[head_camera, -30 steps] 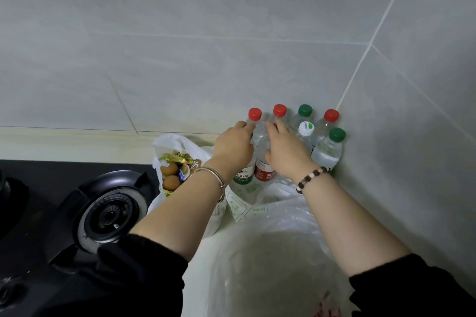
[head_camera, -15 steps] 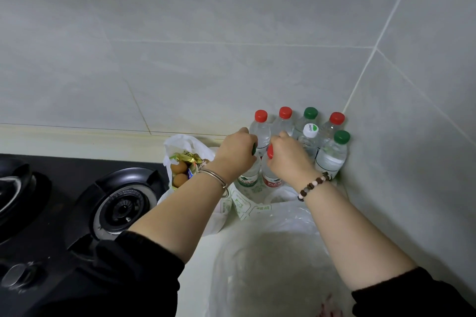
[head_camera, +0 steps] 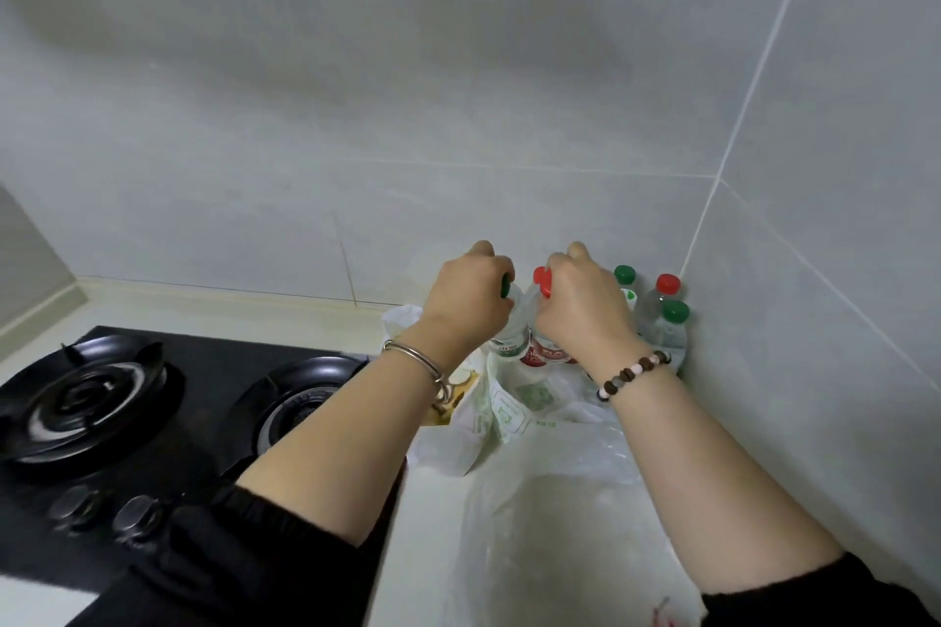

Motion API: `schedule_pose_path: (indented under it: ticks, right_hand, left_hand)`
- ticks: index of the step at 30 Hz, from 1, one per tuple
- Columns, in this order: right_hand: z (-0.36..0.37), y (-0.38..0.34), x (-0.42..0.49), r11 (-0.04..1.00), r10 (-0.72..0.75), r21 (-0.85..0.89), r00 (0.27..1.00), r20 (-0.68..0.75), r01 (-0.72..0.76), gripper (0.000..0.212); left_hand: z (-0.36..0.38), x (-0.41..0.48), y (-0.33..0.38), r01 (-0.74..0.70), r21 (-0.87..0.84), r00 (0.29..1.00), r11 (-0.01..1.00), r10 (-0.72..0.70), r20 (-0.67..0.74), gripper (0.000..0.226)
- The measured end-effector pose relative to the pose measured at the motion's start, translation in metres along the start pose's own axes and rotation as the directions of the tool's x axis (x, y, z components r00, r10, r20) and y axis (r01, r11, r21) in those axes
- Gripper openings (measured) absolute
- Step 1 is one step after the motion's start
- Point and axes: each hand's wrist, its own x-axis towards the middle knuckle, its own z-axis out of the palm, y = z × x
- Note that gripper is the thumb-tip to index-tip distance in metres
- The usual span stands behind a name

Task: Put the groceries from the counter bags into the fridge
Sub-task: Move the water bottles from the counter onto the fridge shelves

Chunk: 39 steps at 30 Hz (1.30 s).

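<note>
Several clear water bottles with red and green caps stand in the tiled corner of the counter. My left hand [head_camera: 471, 298] grips the neck of a green-capped bottle [head_camera: 508, 328]. Beside it, my right hand [head_camera: 578, 303] grips the neck of a red-capped bottle [head_camera: 542, 341]. Both bottles are lifted out of the group and lean toward each other. Further bottles [head_camera: 662, 321] stay behind, against the right wall. Below my hands lies a white plastic bag with green print [head_camera: 509, 412].
A black gas hob [head_camera: 168, 402] with two burners fills the left of the counter. A second bag [head_camera: 461, 384] with yellow wrapping sits behind my left wrist. A large clear plastic bag [head_camera: 560, 524] lies in front. Tiled walls close off the back and right.
Both hands closed on two front bottles by their necks and raised them. My view swung left, bringing the second burner into sight.
</note>
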Motion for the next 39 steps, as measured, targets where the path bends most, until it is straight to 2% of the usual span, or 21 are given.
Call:
schedule_pose_path:
  ticks: [4,12,16,20,23,26,29,32,38,39]
  right_hand:
    - [-0.028,-0.052,-0.022,0.997,-0.080,0.007,0.995,-0.058,0.080,0.015]
    - [-0.054,-0.187,-0.094,0.947,-0.265,0.179,0.964,-0.034,0.267,0.005]
    - [-0.054,-0.262,-0.145,0.874,-0.418,0.262,0.908,-0.024,0.410,0.005]
    - [-0.050,-0.339,-0.203,0.762,-0.567,0.363,0.823,-0.025,0.536,0.009]
    - [-0.045,-0.395,-0.248,0.652,-0.687,0.425,0.726,-0.016,0.627,0.010]
    - [-0.043,-0.446,-0.294,0.522,-0.805,0.467,0.594,-0.007,0.713,0.012]
    - [-0.041,-0.492,-0.338,0.369,-0.897,0.511,0.442,-0.024,0.776,0.017]
    - [-0.040,-0.532,-0.383,0.214,-0.956,0.556,0.290,-0.051,0.803,0.007]
    - [-0.036,-0.594,-0.467,-0.085,-0.995,0.627,-0.034,-0.094,0.774,0.007]
    - [-0.035,-0.604,-0.482,-0.146,-0.989,0.635,-0.101,-0.107,0.759,0.007]
  left_hand:
    - [-0.053,-0.042,-0.012,0.048,0.042,0.996,0.998,-0.045,-0.078,0.021]
    - [-0.156,-0.176,-0.056,0.244,0.169,0.957,0.955,-0.210,-0.200,0.022]
    - [-0.201,-0.265,-0.081,0.375,0.214,0.913,0.902,-0.318,-0.256,0.022]
    - [-0.240,-0.362,-0.101,0.526,0.292,0.842,0.799,-0.439,-0.315,0.014]
    - [-0.266,-0.434,-0.112,0.644,0.306,0.760,0.701,-0.542,-0.358,0.013]
    - [-0.288,-0.504,-0.119,0.762,0.288,0.645,0.580,-0.639,-0.419,0.014]
    - [-0.304,-0.572,-0.122,0.874,0.226,0.484,0.431,-0.732,-0.479,0.015]
    - [-0.313,-0.633,-0.116,0.943,0.148,0.329,0.298,-0.771,-0.544,0.014]
    - [-0.320,-0.726,-0.093,0.998,0.063,0.023,-0.020,-0.787,-0.616,0.013]
    - [-0.319,-0.741,-0.086,0.995,0.040,-0.046,-0.091,-0.775,-0.630,0.013]
